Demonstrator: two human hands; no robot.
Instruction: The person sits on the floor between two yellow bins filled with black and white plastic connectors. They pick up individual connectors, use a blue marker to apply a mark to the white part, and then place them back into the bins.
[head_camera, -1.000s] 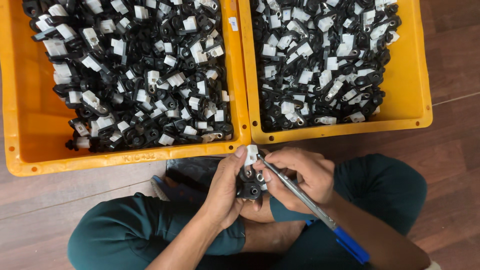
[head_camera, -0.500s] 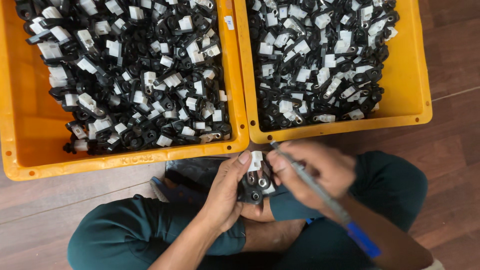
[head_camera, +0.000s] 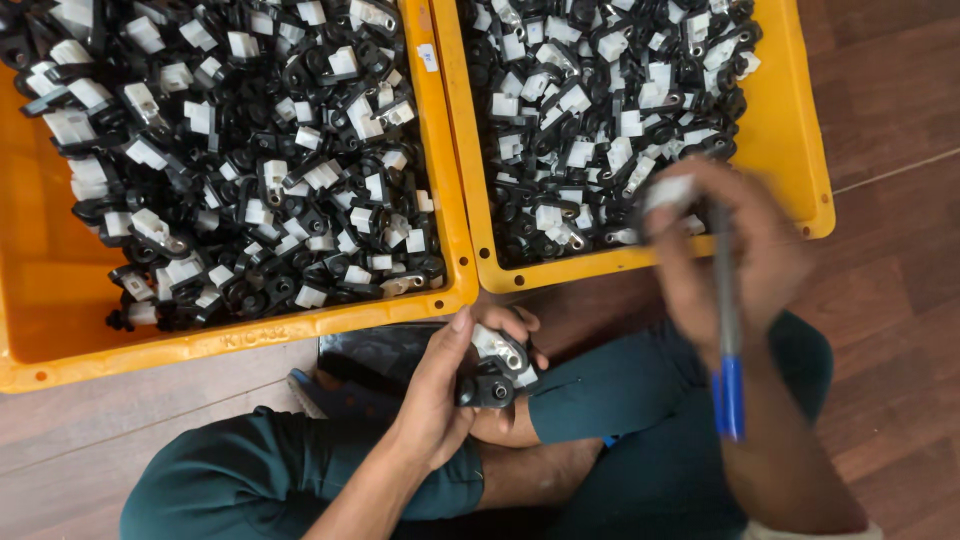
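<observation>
Left hand (head_camera: 445, 390): low and near, just left of centre, forearm rising from the near edge and angling up to the right. Wrist bent, fingers curled inward, thumb stretched up along the far side; the hand is closed around a small black-and-white part (head_camera: 495, 370) held over the lap.

Right hand (head_camera: 730, 250): raised farther out and to the right, well apart from the left. Heavily blurred, so finger positions are hard to read. Fingers appear wrapped around a slim tool with a blue handle (head_camera: 727, 345), which hangs straight down toward the near side. Right forearm runs down to the near right corner.
</observation>
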